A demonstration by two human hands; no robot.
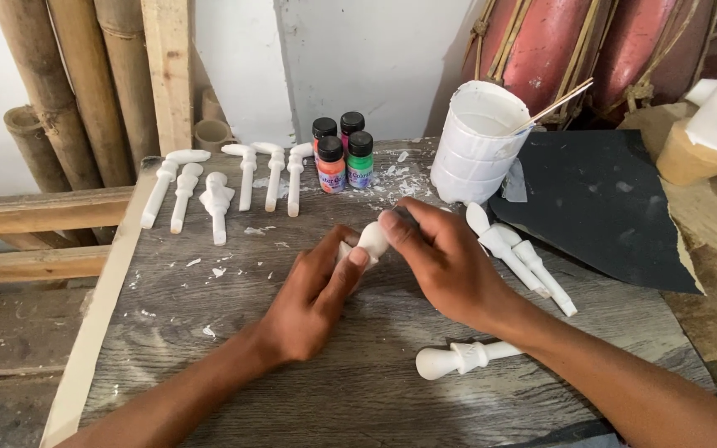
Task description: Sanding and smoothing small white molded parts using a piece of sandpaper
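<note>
Both hands' fingers point(357, 259) pinch a white peg point(370, 239) before capped paint bottles point(342, 153).

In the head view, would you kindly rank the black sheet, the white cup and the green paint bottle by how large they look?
1. black sheet
2. white cup
3. green paint bottle

The gaps are plain, so nearness does not blur this order.

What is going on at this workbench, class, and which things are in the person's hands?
A person holds a small white carved piece between the left hand and the right hand, above a grey wooden table. More white carved pegs lie in a row at the back, beside four small paint bottles and a white plastic tub. Another white peg lies near the right forearm.
</note>
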